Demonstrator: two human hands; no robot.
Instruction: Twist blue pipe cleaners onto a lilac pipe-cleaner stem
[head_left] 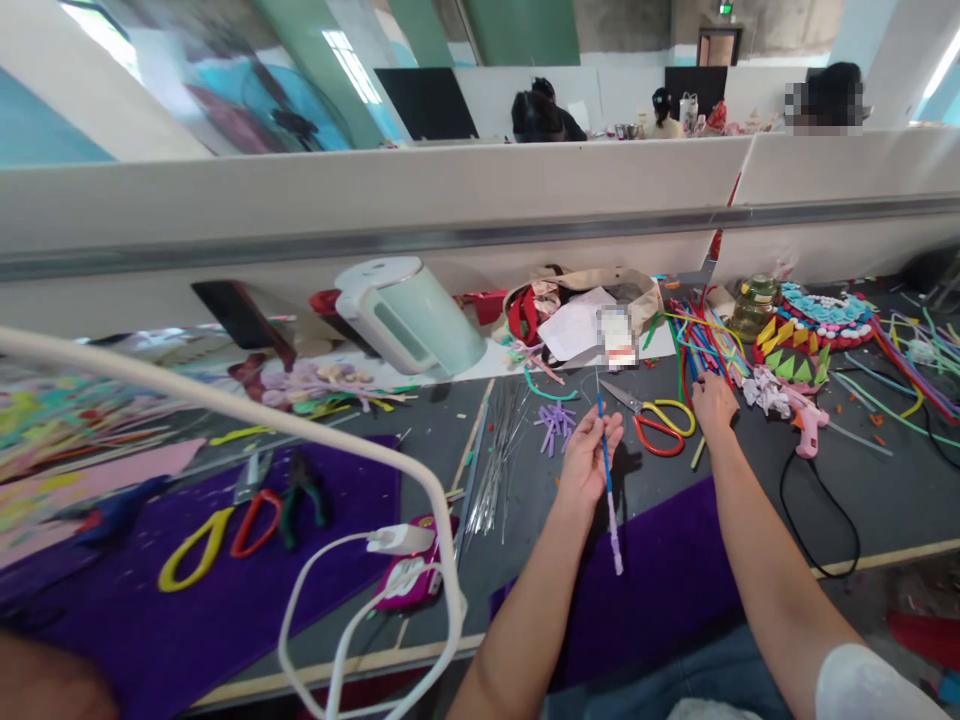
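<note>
My left hand is closed around a thin stick, blue along its upper part and pale lilac at the lower end. The stick points down toward me over a dark purple mat. To the right, my right hand reaches into a loose bundle of coloured strips, its fingers bent against them and partly hidden. Between the hands lie scissors with yellow and red handles. Short purple pieces are heaped left of my left hand, beside thin silvery wires.
A pink glue gun with a black cord lies right of my right hand. At the back stand a pale green kettle and a glass jar. A white cable arches across the left, near scissors and pliers.
</note>
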